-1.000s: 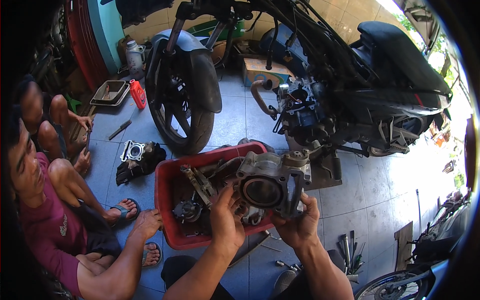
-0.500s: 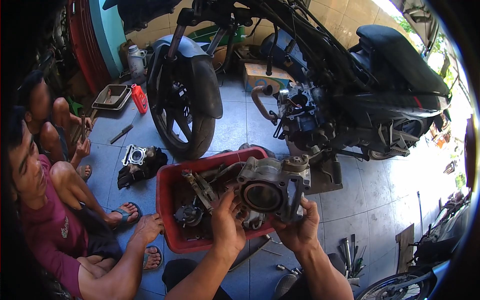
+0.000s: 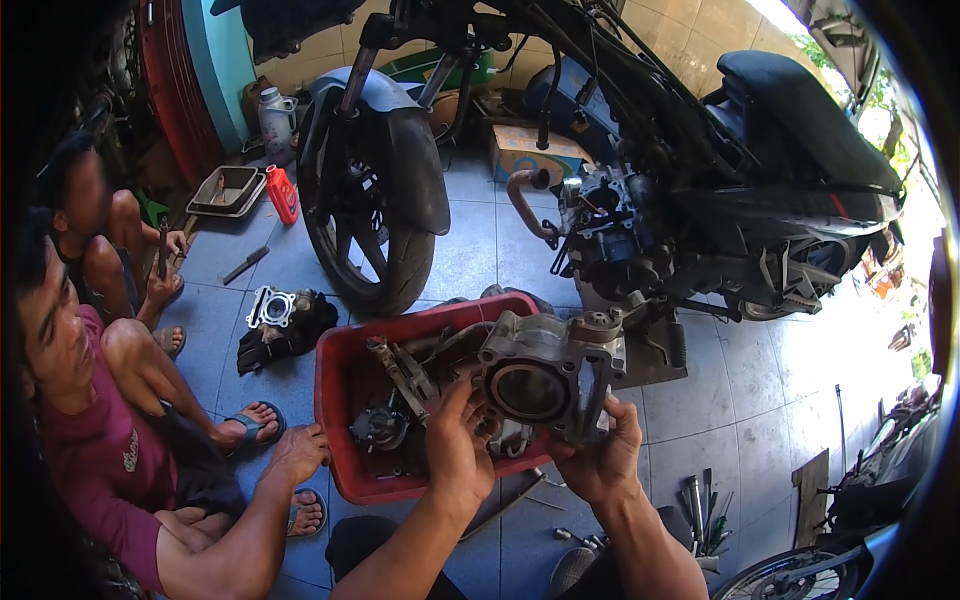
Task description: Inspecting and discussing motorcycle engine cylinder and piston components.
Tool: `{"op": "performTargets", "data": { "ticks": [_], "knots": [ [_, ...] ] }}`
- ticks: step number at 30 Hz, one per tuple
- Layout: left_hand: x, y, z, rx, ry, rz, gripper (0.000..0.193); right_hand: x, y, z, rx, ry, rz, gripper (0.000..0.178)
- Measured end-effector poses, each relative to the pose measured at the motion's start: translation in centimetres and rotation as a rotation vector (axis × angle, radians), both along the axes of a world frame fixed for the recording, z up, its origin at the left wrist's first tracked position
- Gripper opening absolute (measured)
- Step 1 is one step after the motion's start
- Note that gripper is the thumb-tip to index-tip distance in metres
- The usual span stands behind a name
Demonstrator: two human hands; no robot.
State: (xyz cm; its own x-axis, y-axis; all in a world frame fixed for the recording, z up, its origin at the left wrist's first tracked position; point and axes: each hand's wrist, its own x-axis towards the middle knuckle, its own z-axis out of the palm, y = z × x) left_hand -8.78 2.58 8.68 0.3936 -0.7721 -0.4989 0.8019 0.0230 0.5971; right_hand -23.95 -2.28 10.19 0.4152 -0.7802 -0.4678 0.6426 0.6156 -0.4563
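Observation:
Between my two hands is a grey metal engine cylinder block (image 3: 552, 345), its round bore facing me. My left hand (image 3: 460, 440) grips its left edge, thumb up at the side. The lower right corner is held by my right hand (image 3: 603, 450), thumb pressed on its face. The block hangs over the right part of a red plastic tub (image 3: 335, 420). Inside that tub lie greasy parts, among them a round metal part like a carburetor (image 3: 378, 428) and a long metal piece (image 3: 400, 372).
A motorcycle with its engine (image 3: 610, 225) exposed stands ahead. Two people sit at left; the nearer one's hand (image 3: 300, 452) touches the tub. A gasket-topped part (image 3: 275, 312) lies on black cloth. Hand tools (image 3: 705, 515) lie at right, a red bottle (image 3: 282, 195) beyond.
Little differs. The whole view has shifted slightly, and my hands still hold the cylinder block over the tub in almost the same pose.

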Motion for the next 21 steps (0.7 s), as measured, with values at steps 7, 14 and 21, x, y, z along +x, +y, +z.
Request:
{"op": "performTargets", "data": {
  "ticks": [7,14,21],
  "knots": [
    [0.0,0.0,0.1,0.011,0.005,-0.004,0.033,0.0,0.0,-0.1,-0.002,-0.001,0.003,0.038],
    [0.1,0.0,0.4,0.005,0.005,-0.007,0.033,-0.5,-0.2,-1.0,0.002,-0.046,0.029,0.039],
    [0.1,0.2,0.6,0.007,0.03,0.034,0.026,-0.3,0.1,-0.9,0.014,-0.029,0.015,0.04]
  ]
}}
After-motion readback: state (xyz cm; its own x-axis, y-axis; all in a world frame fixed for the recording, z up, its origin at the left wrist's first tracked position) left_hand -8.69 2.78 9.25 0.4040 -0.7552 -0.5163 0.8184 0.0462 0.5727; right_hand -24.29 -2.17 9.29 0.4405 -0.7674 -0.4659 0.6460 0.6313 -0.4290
